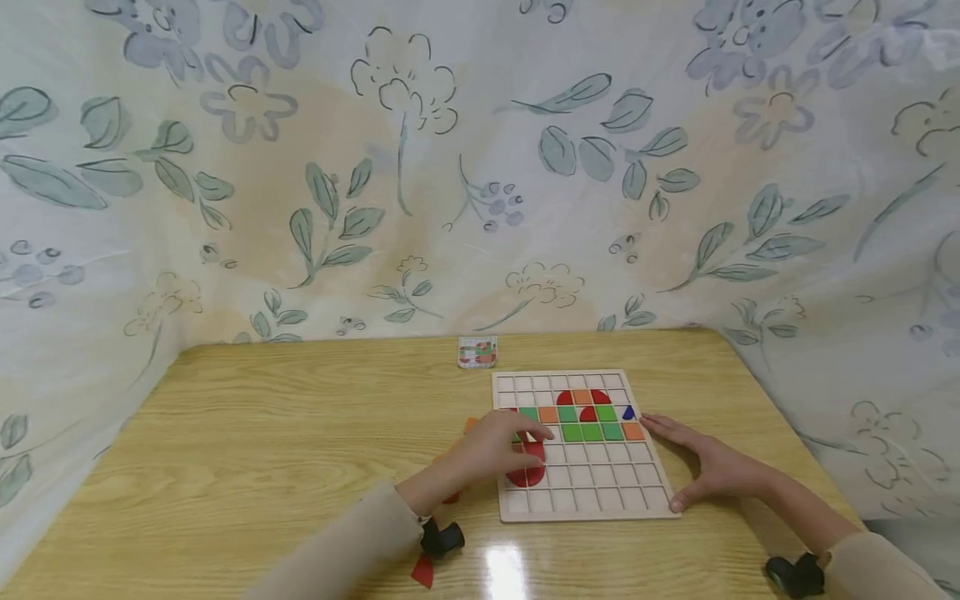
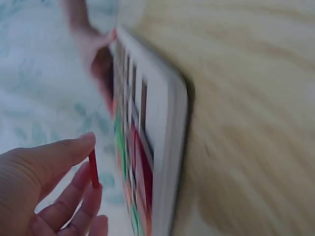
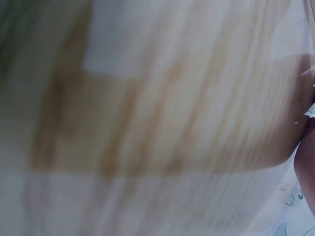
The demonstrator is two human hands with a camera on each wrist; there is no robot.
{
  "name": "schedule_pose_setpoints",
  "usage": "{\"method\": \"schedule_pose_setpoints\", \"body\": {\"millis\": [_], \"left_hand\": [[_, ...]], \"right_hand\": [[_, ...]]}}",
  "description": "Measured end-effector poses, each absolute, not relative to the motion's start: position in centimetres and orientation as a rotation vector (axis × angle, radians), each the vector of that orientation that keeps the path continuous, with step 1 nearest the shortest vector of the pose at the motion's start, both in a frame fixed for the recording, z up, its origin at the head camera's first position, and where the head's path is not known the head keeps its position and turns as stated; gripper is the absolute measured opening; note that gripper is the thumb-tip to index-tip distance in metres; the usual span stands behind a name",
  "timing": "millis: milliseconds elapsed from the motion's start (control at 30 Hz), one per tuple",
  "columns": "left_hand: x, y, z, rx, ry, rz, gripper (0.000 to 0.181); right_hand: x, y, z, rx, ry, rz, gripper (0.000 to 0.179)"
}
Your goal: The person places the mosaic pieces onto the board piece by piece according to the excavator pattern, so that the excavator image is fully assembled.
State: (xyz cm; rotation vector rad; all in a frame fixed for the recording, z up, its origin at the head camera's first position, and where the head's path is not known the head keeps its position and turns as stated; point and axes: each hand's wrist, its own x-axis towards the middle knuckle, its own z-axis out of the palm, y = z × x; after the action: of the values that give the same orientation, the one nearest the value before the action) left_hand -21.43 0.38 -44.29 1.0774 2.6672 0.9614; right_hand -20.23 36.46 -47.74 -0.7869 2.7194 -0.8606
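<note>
A pale wooden grid board [image 1: 585, 515] lies on the table, with red, orange, green and blue tiles filling part of its upper rows. My left hand [image 1: 534, 439] hovers over the board's left side and pinches a thin red tile [image 2: 92, 168] between thumb and fingers. A red rounded piece [image 1: 527, 472] shows just under that hand. My right hand [image 1: 686, 458] lies with straight fingers against the board's right edge and holds nothing. In the left wrist view the board [image 2: 170, 113] is seen edge-on. The right wrist view is a blur of tabletop.
A small patterned card box [image 1: 477, 352] stands behind the board. Loose tiles lie left of the board: an orange one [image 1: 470, 423] and a red one [image 1: 422, 571] near the table's front edge. Floral cloth [image 1: 300, 167] walls in the wooden table [image 1: 285, 450].
</note>
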Motion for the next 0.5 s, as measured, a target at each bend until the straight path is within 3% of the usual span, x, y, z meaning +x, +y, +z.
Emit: {"method": "schedule_pose_setpoints", "body": {"millis": [267, 500], "left_hand": [[-21.1, 5.1, -45.3, 1.175, 2.627, 0.819, 0.025], [-20.9, 6.6, -45.6, 1.182, 2.607, 0.816, 0.024]], "right_hand": [[-20.2, 36.3, -47.4, -0.826, 2.723, -0.829, 0.105], [-20.2, 36.6, -47.5, -0.809, 2.711, -0.850, 0.106]]}}
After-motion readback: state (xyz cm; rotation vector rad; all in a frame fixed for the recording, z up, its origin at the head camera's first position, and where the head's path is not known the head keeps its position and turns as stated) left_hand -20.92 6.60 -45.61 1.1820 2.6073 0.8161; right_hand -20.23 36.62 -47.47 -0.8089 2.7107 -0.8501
